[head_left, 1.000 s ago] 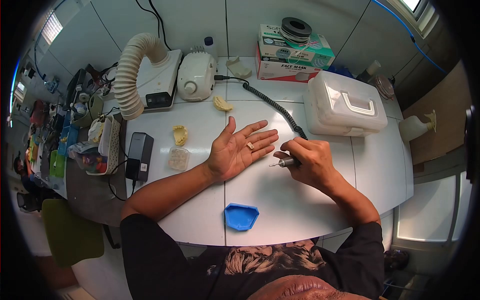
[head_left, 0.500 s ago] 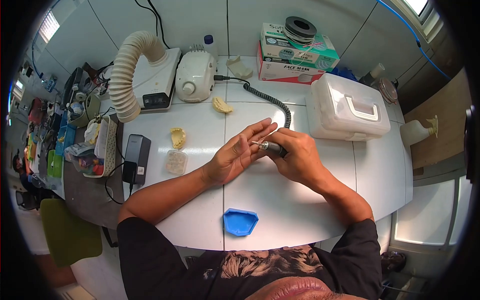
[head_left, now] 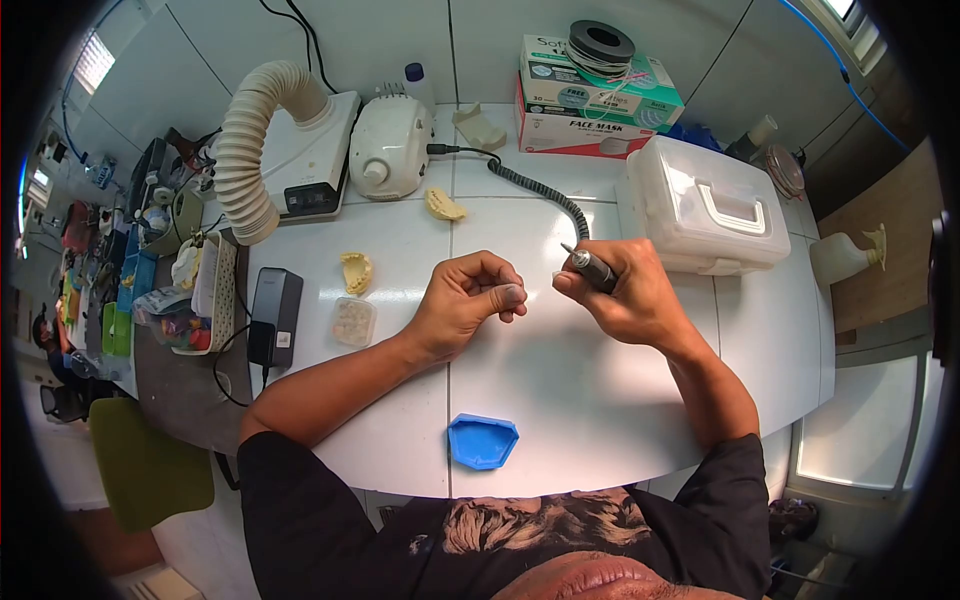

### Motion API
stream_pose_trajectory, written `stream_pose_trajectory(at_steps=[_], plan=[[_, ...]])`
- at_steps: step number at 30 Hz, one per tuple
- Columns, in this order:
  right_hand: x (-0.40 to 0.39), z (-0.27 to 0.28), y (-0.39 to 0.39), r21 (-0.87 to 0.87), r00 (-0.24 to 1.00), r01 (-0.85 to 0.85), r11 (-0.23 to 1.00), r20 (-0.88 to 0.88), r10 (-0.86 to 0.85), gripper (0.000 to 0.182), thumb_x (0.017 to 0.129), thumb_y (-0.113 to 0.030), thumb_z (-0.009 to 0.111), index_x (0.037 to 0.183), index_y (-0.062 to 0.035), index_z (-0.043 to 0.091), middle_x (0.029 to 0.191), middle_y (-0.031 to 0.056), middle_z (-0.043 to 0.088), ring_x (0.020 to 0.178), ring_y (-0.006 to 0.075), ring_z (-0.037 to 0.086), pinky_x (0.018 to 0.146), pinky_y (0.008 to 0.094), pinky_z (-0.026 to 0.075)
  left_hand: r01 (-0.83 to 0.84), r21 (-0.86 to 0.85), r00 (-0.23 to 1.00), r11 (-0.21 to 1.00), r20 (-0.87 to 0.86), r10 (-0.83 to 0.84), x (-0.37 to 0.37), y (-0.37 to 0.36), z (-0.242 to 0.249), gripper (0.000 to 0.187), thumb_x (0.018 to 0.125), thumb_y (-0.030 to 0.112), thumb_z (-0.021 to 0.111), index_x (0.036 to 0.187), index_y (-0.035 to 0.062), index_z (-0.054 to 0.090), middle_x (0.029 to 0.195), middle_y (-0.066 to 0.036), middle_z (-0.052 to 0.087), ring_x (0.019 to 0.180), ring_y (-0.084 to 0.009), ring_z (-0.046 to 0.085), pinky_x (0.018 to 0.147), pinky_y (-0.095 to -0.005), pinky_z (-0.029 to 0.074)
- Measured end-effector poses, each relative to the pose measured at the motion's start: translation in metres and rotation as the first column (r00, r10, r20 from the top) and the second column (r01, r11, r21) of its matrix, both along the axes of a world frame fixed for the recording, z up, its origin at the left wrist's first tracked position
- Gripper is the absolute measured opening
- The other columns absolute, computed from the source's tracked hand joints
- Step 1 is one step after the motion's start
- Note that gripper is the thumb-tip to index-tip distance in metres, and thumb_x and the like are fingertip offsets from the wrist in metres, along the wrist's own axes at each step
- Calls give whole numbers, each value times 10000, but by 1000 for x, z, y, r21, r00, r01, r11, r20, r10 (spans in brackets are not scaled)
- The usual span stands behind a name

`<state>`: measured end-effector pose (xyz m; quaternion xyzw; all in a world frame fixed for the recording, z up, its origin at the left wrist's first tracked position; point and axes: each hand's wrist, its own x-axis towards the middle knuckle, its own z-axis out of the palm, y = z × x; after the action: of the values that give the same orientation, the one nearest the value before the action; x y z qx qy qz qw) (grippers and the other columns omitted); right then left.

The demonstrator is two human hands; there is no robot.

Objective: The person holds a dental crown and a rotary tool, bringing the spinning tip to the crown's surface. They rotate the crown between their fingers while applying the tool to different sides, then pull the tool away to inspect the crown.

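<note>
A right hand (head_left: 630,295) is gripping a slim, silver-and-black cylindrical rotary handpiece (head_left: 592,268) above the white tabletop (head_left: 570,425), its pointed tip angling up beside a left hand (head_left: 470,305) whose fingers are curling closed, with any contents impossible to tell. The bare tip is threatening a nick to those nearby fingertips should the grip slip, while the coiled black cord (head_left: 540,187), running back to a rounded white control unit (head_left: 390,148), is risking a tug that could swing the tool off line.

Tilted handpiece (head_left: 594,270) in right hand (head_left: 632,298)
</note>
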<state>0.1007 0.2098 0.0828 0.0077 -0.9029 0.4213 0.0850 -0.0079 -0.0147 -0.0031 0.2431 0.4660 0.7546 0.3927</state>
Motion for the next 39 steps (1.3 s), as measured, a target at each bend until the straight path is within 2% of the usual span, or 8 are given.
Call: stream_pose_trajectory(at_steps=[4,10,13,19,28,31,34,39], plan=[[0,4,0,47,999,-21,999,36,19,365,934,-164,832,733,27,595,578,165,501,546,284,364,538,435,355,-20,-12,1000,1000,18,21,-2,-1,7,113,1075,124,730,1110,21,698,944,-79,729,809,-115,712,700,-220,567],[3,5,0,-46,986,21,999,165,-14,269,942,-132,817,798,38,667,616,142,579,557,222,467,572,411,437,61,-98,998,993,8,-60,-3,-9,14,331,1147,287,636,914,55,594,696,13,558,560,-63,498,562,-197,423],[3,5,1,-112,975,19,994,221,6,221,948,-123,811,834,34,704,652,117,644,598,178,546,613,386,488,40,-110,998,993,-35,-44,0,-7,8,399,1154,304,621,836,99,494,654,40,460,567,-59,421,563,-215,372],[3,5,0,-159,954,-5,987,295,52,186,942,-127,811,861,24,741,688,97,695,639,161,624,651,364,526,-92,8,988,996,-124,92,8,9,6,371,1094,236,727,822,109,510,713,20,537,615,-81,474,639,-227,428],[-1,6,4,-165,957,-17,986,284,64,210,913,-173,794,836,16,745,673,79,687,633,153,630,630,346,512,66,-151,983,986,-160,-90,0,-5,9,196,1057,205,776,1035,24,703,818,-65,721,794,-133,749,569,-239,487],[-1,13,0,-209,941,39,977,336,34,223,907,-185,778,814,14,736,661,66,676,627,147,628,625,335,506,11,-165,994,986,-103,-28,6,-5,19,299,1102,272,719,911,50,656,749,-38,667,665,-98,658,547,-234,461],[0,18,-1,-246,941,51,968,337,36,244,909,-196,776,794,14,724,654,55,667,628,138,628,622,333,505,-28,-140,968,990,-249,-8,3,-8,12,458,1151,394,618,822,81,560,692,0,576,579,-69,514,520,-241,394],[2,8,1,-305,948,1,952,303,96,265,923,-213,793,798,9,721,659,42,663,641,106,606,615,319,495,58,-228,946,972,-298,-127,2,-11,6,544,1185,497,481,808,106,470,668,19,469,610,-65,380,575,-259,325]])
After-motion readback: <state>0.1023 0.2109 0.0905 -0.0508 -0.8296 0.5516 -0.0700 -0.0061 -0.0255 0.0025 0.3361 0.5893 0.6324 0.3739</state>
